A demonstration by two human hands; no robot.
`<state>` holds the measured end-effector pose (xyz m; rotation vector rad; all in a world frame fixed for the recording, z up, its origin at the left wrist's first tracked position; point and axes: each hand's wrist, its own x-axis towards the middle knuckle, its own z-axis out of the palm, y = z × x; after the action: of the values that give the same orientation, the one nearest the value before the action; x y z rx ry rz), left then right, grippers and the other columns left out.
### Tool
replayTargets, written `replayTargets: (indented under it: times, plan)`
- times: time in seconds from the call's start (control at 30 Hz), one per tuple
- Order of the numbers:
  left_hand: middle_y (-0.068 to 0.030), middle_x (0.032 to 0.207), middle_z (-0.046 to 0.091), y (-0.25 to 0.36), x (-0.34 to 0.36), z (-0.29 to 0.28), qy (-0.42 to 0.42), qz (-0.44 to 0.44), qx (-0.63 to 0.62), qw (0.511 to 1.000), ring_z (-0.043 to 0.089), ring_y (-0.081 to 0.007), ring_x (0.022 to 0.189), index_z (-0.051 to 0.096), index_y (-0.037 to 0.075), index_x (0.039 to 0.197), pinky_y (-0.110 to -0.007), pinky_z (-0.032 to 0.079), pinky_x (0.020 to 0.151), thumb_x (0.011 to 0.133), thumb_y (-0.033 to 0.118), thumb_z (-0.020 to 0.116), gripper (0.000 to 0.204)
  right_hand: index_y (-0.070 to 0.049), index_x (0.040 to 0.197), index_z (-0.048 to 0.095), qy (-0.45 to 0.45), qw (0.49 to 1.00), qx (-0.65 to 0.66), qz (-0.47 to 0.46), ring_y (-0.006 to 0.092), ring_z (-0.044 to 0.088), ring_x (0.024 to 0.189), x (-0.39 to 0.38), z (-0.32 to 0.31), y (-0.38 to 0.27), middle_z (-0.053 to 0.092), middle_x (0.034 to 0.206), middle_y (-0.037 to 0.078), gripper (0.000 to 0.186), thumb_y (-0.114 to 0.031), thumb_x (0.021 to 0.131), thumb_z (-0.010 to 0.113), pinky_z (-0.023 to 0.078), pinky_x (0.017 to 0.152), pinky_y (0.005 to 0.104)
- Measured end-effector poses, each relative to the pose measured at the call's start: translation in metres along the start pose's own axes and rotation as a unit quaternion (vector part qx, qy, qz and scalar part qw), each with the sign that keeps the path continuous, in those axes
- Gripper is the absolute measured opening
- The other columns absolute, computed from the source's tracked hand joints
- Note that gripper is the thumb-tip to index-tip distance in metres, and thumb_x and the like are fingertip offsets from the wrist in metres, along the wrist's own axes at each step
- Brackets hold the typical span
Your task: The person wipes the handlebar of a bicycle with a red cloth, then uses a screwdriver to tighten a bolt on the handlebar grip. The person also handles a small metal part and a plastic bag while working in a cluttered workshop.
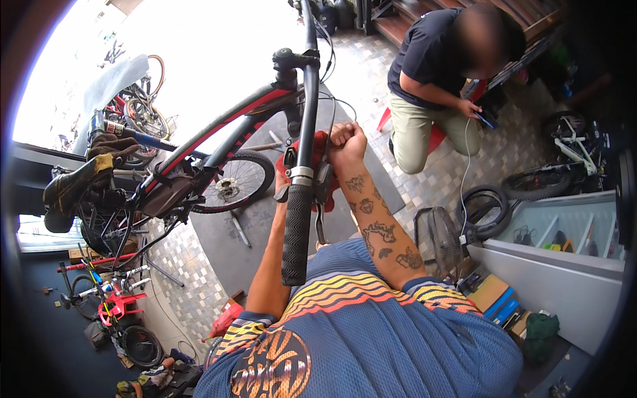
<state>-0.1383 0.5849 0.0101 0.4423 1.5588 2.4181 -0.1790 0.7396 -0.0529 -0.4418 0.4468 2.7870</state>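
Note:
The handlebar (309, 113) of a black and red bicycle (222, 129) runs lengthwise in front of me, its black grip (298, 232) pointing toward my chest. A red cloth (320, 144) is bunched behind the bar, around the brake lever (322, 182). My right hand (347, 134), on the tattooed forearm, is closed at the cloth's right side, near thin cables. On the other side, my left hand (281, 174) reaches in beside the cloth; the bar and lever clamp hide its fingers.
A seated person (441, 86) at the right holds a phone (485, 119) with a white cable. A fan (438, 242), a tire (483, 211) and a glass-topped case (564, 232) stand at right. A saddle (70, 192) with gloves and small bikes (119, 308) are at left. A dark mat (222, 255) covers the floor.

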Motion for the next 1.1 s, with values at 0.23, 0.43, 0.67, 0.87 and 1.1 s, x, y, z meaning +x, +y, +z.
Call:
replayTargets:
  times: [0.23,0.43,0.67,0.87,1.1]
  plan:
    - [-0.0147,0.116,0.073,-0.013,0.013,0.015,0.008,0.040,0.062,0.997,0.071,-0.0212,0.100,0.067,-0.007,0.126,-0.037,0.057,0.092,0.082,0.017,0.082,0.052,-0.020,0.067,0.033,0.072,0.980,-0.187,-0.002,0.0113,0.014,0.042,0.031,0.028,-0.015,0.022,0.053,-0.006,0.046,-0.036,0.109,0.038,0.019,0.042,0.0297]
    - [-0.0180,0.125,0.072,-0.023,0.017,0.019,0.031,0.101,0.077,0.991,0.069,-0.0254,0.111,0.072,-0.006,0.115,-0.038,0.051,0.101,0.074,0.006,0.079,0.044,-0.021,0.065,0.028,0.173,0.975,-0.140,-0.009,0.0120,0.016,0.037,0.078,0.055,-0.018,0.022,0.048,-0.007,0.044,-0.032,0.106,0.037,0.019,0.041,0.0308]
    - [-0.0122,0.112,0.074,-0.022,0.024,0.029,0.016,0.083,0.112,0.990,0.067,-0.0198,0.108,0.070,-0.004,0.124,-0.036,0.052,0.098,0.085,-0.001,0.065,0.040,-0.018,0.065,0.039,-0.123,0.815,-0.560,-0.080,0.0155,0.037,0.046,0.076,0.023,-0.031,0.038,0.056,-0.001,0.039,-0.029,0.102,0.041,0.032,0.044,0.0311]
    - [-0.0108,0.104,0.073,-0.008,0.016,0.034,0.020,0.172,0.164,0.971,0.064,-0.0169,0.098,0.069,-0.002,0.105,-0.034,0.051,0.091,0.094,0.001,0.067,0.012,-0.018,0.082,0.050,-0.048,0.721,-0.686,0.081,0.0146,0.049,0.055,0.064,0.022,-0.036,0.046,0.067,-0.004,0.030,-0.039,0.104,0.048,0.045,0.052,0.0277]
    - [-0.0017,0.091,0.070,-0.016,0.003,0.036,0.069,0.141,0.028,0.987,0.057,-0.0090,0.088,0.069,0.000,0.097,-0.030,0.050,0.082,0.083,-0.008,0.063,0.017,-0.010,0.083,0.060,-0.053,0.792,-0.577,0.191,0.0203,0.058,0.062,0.038,0.009,-0.079,0.058,0.071,0.000,0.024,-0.029,0.099,0.061,0.047,0.059,0.0351]
